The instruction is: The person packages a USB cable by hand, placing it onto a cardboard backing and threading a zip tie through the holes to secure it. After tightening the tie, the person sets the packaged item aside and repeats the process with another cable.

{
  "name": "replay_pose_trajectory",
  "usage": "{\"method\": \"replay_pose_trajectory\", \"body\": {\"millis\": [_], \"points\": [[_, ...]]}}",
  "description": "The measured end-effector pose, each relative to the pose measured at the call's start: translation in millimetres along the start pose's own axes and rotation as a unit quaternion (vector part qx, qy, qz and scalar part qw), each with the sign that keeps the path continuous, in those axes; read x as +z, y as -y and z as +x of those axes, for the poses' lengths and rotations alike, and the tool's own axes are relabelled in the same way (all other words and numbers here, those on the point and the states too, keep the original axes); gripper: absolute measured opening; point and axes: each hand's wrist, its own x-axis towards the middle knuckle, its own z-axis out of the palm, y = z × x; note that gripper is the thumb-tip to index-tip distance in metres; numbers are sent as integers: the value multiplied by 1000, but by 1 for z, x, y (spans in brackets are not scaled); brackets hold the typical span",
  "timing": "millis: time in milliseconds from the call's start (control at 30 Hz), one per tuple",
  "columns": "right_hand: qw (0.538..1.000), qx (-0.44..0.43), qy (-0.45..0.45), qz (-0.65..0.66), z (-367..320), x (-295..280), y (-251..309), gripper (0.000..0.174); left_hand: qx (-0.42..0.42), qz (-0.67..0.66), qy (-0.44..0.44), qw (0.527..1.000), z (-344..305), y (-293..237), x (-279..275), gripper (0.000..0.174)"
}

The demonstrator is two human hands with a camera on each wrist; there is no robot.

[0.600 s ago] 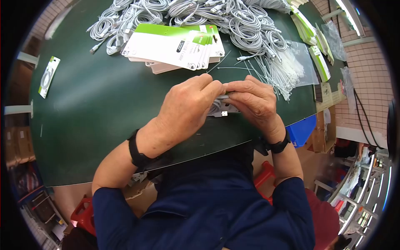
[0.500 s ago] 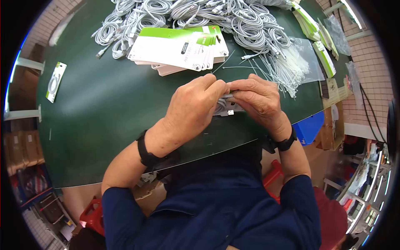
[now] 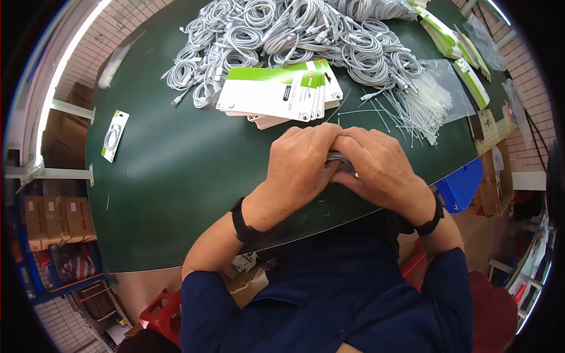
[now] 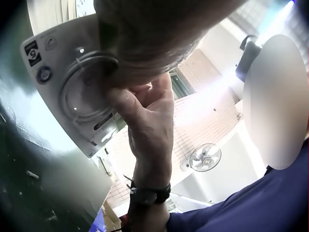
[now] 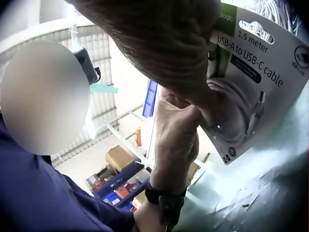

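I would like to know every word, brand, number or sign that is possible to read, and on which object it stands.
Held card: "1.5 meter"
Held card: "USB-A to USB-C cable"
Held card: "ologic", start not visible; smallest print too blurred
Stacked cards: "cable"; rest unclear
Packaged cable, cartons: too small to read

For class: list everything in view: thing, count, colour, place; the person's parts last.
Coiled USB cables: many, grey, far side
Printed cards: one stack, white/green, beyond hands
Cable ties: many, whitish, beside cards
Card bundles: several, white/green, far right
Plastic bags: several, clear, right
Carded cable: one, grey, left
USB-A to USB-C cable card: one, white/green, in hands
Table: one, green, beneath
Bin: one, blue, right
Boxes: several, brown, left
Fan: one, pale, background
Wristbands: two, black, wrists
Left hand, right hand: two, bare, centre
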Motion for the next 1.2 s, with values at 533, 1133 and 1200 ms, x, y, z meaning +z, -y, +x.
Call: {"method": "replay_pose_trajectory", "body": {"millis": [533,1133,1200], "points": [[902,222,-196,314,-24,10,-4,49,-244,-201,-115,942,10,-20,-14,79],[955,127,-217,156,-23,22,-20,28,-319,-481,80,813,6,-3,-7,32],[966,113,-198,120,-21,20,-25,26,-308,-468,89,824,9,-3,-10,32]]}}
